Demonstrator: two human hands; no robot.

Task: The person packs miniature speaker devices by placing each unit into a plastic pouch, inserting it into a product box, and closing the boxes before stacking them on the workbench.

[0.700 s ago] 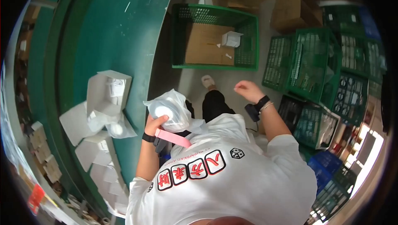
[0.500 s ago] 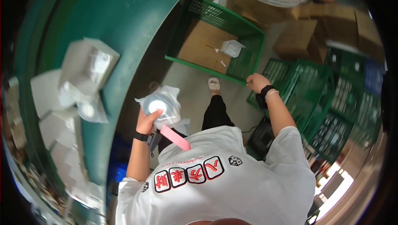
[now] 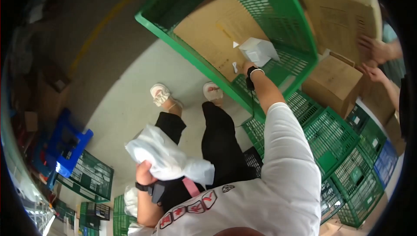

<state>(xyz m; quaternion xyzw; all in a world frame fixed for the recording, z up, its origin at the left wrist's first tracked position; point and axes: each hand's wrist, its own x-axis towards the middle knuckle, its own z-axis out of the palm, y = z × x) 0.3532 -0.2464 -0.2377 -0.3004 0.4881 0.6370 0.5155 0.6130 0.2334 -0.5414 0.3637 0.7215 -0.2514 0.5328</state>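
Note:
My left hand point(image 3: 145, 174) is closed on a clear plastic bag point(image 3: 163, 155) with a pale, rounded item inside, held low in front of my legs. What the item is, I cannot make out through the plastic. A pink strap point(image 3: 191, 187) shows just below the bag. My right arm reaches over the near rim of a large green crate point(image 3: 197, 66). Down inside it, my right hand point(image 3: 248, 67) is at the lower edge of a small white box point(image 3: 259, 51); its fingers are mostly hidden. A flat cardboard sheet point(image 3: 217, 27) lines the crate, with small white scraps on it.
Cardboard boxes point(image 3: 332, 77) stand to the right, where another person's hands point(image 3: 375, 51) are at a large carton point(image 3: 341, 10). Stacked green crates point(image 3: 332, 138) fill the lower right. A blue plastic stool point(image 3: 69, 142) and more crates are at the left.
I have turned away from the green table and bent toward the crate. My right hand has moved from outside its rim to the white box inside. The bag stays in my left hand.

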